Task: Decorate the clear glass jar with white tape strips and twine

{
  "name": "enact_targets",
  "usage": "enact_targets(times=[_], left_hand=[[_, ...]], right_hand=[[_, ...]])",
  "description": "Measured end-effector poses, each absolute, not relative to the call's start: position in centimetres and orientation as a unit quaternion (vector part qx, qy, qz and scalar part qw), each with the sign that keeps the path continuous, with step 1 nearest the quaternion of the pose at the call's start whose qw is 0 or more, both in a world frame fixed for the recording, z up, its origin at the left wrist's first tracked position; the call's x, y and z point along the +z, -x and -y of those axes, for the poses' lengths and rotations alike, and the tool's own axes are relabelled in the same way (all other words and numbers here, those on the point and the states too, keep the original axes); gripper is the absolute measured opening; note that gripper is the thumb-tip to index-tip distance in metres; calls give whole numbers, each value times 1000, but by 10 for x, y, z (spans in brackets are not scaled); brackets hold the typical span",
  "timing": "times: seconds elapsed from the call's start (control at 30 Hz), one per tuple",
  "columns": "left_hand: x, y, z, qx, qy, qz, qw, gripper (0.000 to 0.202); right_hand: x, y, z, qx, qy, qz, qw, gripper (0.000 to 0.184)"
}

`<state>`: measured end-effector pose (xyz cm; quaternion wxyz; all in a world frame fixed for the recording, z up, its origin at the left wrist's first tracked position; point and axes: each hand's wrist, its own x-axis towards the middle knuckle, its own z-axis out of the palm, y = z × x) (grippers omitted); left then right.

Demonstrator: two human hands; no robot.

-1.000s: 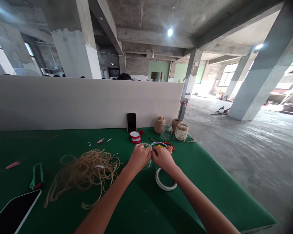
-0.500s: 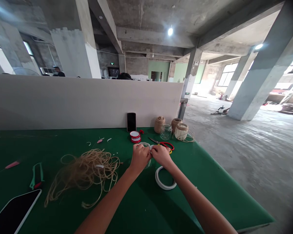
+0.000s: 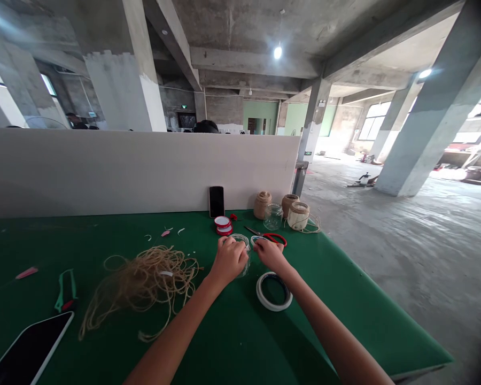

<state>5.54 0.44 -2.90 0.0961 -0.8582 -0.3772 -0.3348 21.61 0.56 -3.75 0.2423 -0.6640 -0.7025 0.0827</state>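
Observation:
My left hand (image 3: 231,255) is closed round a clear glass jar (image 3: 246,268) near the middle of the table, covering much of its side. Just right of the rim, my right hand (image 3: 270,254) is closed with fingertips pinched on a curved whitish strip (image 3: 254,239), which looks like double-sided tape. Its far end is hard to make out. Below the right hand lies a white roll of tape (image 3: 274,306). Red-handled scissors (image 3: 278,239) rest just beyond that hand, partly covered by it.
A tangle of jute twine (image 3: 144,278) spreads on the left of the green table (image 3: 224,347). Behind stand a clear jar (image 3: 273,218), twine-wrapped jars (image 3: 262,205), red-and-white tape rolls (image 3: 223,225) and a phone (image 3: 216,202) against the white partition (image 3: 144,171). A tablet (image 3: 28,347) lies front left.
My right hand has shifted slightly right, away from the left hand and the jar's rim, so the whitish strip now shows between them. My left hand stays on the jar.

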Motion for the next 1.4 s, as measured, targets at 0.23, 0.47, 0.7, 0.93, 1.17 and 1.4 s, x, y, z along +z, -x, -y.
enact_targets(times=[0.23, 0.47, 0.7, 0.93, 1.17, 1.4], left_hand=[[-21, -27, -5, -310, 888, 335, 53, 23], [-17, -11, -8, -282, 902, 328, -1, 23], [-22, -9, -10, -297, 906, 302, -20, 21], [-23, -11, -11, -309, 904, 295, -17, 21], [-18, -12, -8, -302, 903, 305, -12, 21], [-13, -13, -4, -298, 910, 288, -9, 20]], right_hand=[[-67, -221, 1, 54, 593, 759, 261, 14], [-31, -208, 23, 13, 527, 764, 372, 20], [-21, -189, 30, -59, 430, 831, 349, 23], [-20, -191, 22, -128, 398, 859, 297, 23], [-15, -189, 22, -150, 391, 875, 245, 21], [-26, -188, 24, -91, 414, 859, 287, 23]])
